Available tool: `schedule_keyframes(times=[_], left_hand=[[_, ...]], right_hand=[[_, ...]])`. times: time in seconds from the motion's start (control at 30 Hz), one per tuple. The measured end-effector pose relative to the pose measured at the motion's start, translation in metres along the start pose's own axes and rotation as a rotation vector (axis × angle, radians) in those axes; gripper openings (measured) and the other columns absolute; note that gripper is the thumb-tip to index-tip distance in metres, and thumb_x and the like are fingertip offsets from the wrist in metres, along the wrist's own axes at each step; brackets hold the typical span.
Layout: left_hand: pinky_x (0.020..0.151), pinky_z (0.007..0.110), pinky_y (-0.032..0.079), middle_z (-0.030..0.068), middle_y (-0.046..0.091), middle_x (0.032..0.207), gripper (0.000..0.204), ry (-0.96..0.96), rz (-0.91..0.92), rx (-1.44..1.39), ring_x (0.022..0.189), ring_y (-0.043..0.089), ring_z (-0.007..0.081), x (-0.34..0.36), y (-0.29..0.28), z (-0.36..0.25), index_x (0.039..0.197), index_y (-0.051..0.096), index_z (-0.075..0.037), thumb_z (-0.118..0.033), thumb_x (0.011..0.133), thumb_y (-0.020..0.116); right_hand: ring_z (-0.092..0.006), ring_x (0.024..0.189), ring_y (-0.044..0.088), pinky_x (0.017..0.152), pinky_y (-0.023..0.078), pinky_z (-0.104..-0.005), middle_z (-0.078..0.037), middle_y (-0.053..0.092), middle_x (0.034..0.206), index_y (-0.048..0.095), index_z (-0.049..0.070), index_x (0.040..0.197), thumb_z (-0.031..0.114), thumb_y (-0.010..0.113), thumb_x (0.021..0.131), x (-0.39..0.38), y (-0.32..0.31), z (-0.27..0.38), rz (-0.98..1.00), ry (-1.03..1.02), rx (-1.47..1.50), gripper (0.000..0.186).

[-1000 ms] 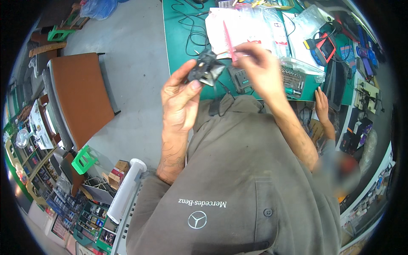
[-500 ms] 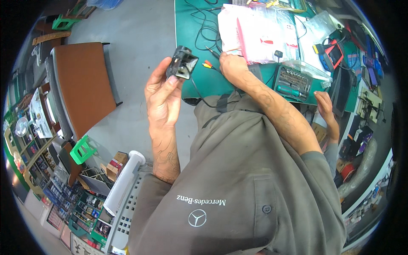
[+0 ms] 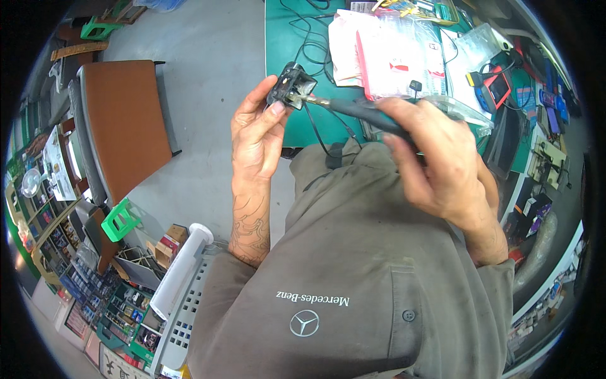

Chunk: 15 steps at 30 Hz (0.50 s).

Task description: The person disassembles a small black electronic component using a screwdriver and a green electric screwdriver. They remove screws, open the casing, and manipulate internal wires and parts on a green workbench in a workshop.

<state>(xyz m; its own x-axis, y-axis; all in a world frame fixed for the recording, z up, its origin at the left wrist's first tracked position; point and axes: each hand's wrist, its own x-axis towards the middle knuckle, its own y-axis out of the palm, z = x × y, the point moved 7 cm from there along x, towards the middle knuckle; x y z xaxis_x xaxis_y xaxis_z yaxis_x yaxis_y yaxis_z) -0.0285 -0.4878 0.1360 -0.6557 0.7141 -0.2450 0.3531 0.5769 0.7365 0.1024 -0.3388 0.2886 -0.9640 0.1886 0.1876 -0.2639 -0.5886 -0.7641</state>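
Note:
A small black device (image 3: 287, 82) with a pale recessed face and a dangling cable is gripped by the fingertips and thumb of my left hand (image 3: 257, 142) above the bench's front edge. My right hand (image 3: 435, 161) is closed around the dark handle of a soldering-iron-like tool (image 3: 366, 110). The tool's metal tip reaches into or against the device's face; exact contact is hard to tell.
The green bench (image 3: 287, 28) holds loose black cables, packets (image 3: 398, 60), a clear case and a red-black instrument (image 3: 495, 88). Another person's arm (image 3: 487, 186) is partly hidden behind my right wrist. A brown padded seat (image 3: 123, 126) and green stool (image 3: 120, 220) are at left.
My right hand went down to the bench, then rose rightward with the dark tool, whose tip is now at the device. My left hand shifted left, then slightly back right and up.

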Motion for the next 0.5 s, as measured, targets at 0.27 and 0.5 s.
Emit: schedule_keyframes(times=[0.27, 0.5], left_hand=[[0.101, 0.041, 0.048, 0.0169, 0.065, 0.117, 0.038, -0.013, -0.023, 0.026, 0.109, 0.063, 0.0263, -0.002, -0.003, 0.002, 0.123, 0.06, -0.001, 0.006, 0.086, 0.061], [0.101, 0.04, 0.049, 0.0163, 0.065, 0.116, 0.038, -0.016, -0.019, 0.025, 0.108, 0.063, 0.0256, 0.0, 0.0, 0.002, 0.123, 0.061, -0.002, 0.006, 0.086, 0.062]], right_hand=[[-0.0238, 0.059, 0.059, 0.05, 0.047, -0.0347, -0.007, 0.052, 0.074, 0.06, 0.002, 0.11, 0.007, 0.07, 0.078, 0.002, 0.018, 0.006, 0.006, -0.011, -0.062, 0.034], [-0.0238, 0.058, 0.059, 0.05, 0.047, -0.0345, -0.007, 0.051, 0.073, 0.06, 0.002, 0.109, 0.007, 0.069, 0.078, 0.0, 0.016, 0.005, -0.002, 0.006, -0.062, 0.032]])
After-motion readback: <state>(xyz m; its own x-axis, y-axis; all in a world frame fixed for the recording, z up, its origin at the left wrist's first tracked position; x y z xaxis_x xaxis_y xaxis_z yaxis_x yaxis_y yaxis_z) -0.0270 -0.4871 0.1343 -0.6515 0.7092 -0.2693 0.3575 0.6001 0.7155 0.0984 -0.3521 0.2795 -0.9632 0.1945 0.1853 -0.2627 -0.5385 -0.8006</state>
